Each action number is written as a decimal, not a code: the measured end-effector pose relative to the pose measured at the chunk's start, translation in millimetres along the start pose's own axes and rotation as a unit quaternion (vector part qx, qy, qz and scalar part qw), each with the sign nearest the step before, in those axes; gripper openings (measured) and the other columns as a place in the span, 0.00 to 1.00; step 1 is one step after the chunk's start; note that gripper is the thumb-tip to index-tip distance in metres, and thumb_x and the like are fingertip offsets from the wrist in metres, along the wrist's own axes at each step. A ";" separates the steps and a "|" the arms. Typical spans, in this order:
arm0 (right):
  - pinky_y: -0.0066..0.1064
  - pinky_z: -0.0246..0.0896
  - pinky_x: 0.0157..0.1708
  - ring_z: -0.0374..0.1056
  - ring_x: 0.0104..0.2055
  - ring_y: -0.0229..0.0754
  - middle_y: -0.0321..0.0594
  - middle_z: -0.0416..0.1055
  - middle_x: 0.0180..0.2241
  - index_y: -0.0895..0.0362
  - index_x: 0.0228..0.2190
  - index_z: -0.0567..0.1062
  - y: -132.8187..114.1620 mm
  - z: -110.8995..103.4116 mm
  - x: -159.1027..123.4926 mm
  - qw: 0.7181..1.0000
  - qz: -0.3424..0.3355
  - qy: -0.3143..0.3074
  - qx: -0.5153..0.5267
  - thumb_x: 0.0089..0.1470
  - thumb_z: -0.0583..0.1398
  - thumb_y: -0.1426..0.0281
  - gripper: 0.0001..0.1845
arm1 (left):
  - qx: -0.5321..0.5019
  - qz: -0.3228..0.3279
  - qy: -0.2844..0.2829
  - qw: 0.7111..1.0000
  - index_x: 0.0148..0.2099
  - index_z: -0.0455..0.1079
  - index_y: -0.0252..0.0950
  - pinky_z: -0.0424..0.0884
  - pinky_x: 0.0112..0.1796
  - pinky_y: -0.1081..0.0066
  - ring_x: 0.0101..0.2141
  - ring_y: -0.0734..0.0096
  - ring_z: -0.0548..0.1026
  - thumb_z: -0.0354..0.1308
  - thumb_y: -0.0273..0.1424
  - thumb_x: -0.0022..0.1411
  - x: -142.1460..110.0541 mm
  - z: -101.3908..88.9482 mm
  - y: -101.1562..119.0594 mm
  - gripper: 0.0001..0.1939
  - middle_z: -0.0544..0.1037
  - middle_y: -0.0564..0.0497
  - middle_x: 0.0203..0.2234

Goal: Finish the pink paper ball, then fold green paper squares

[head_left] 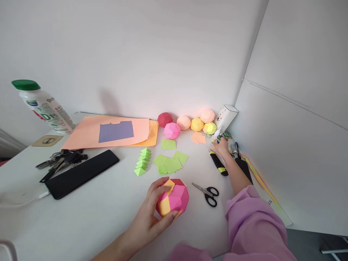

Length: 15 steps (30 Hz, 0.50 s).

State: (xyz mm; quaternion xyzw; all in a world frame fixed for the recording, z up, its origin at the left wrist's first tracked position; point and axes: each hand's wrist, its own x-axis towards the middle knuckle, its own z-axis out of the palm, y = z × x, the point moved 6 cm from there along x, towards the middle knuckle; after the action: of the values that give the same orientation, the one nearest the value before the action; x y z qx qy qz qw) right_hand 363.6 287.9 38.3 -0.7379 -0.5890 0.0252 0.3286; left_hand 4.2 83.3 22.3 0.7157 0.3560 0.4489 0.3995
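My left hand (148, 217) is closed round a faceted paper ball (178, 197) in pink, yellow and red, held above the white table near its front. Its thumb lies along the bottom of the ball and its fingers on the top left. My right hand (221, 145) is stretched to the back right corner, beside a small white bottle with a pointed nozzle (216, 134). Its fingertips are too small and cluttered to make out whether they grip it. Scissors (209, 194) with black handles and a black and yellow utility knife (217, 163) lie below that arm.
Several faceted paper balls (172, 131) line the wall. Green paper pieces (170, 165) and a folded green stack (143, 162) lie mid-table. To the left are coloured sheets (84, 134), keys (63, 159), a black power bank or phone (84, 172) and a white bottle (46, 108).
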 end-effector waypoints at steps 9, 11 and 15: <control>0.29 0.52 0.24 0.68 0.28 0.43 0.38 0.75 0.29 0.53 0.35 0.76 -72.4 -16.4 -160.0 0.902 -0.154 -0.389 -0.106 0.47 0.63 0.63 0.11 | 0.021 0.004 0.002 1.000 0.55 0.56 0.45 0.73 0.45 0.61 0.58 0.54 0.60 0.57 0.30 0.60 0.9 -0.7 2.2 0.22 0.55 0.42 0.58; 0.29 0.50 0.24 0.69 0.32 0.45 0.40 0.74 0.31 0.54 0.29 0.75 -89.7 -9.4 -184.3 0.870 -0.208 -0.426 -0.134 0.42 0.66 0.68 0.09 | 0.025 0.009 0.002 1.000 0.55 0.56 0.45 0.72 0.46 0.61 0.58 0.55 0.59 0.57 0.30 0.60 1.2 -1.0 2.3 0.22 0.56 0.42 0.58; 0.30 0.46 0.23 0.68 0.32 0.45 0.42 0.73 0.29 0.56 0.23 0.71 -103.6 7.1 -197.8 0.863 -0.238 -0.409 -0.179 0.44 0.58 0.81 0.08 | 0.020 0.006 0.000 1.000 0.55 0.56 0.45 0.72 0.46 0.61 0.58 0.55 0.58 0.57 0.29 0.60 1.8 -1.5 1.2 0.22 0.55 0.42 0.57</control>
State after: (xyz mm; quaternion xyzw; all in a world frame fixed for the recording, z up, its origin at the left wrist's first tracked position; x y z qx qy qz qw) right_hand 211.9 125.3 16.8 -0.5448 -0.8227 0.1392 -0.0836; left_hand 3.5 84.7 24.4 0.7258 0.3608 0.4437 0.3824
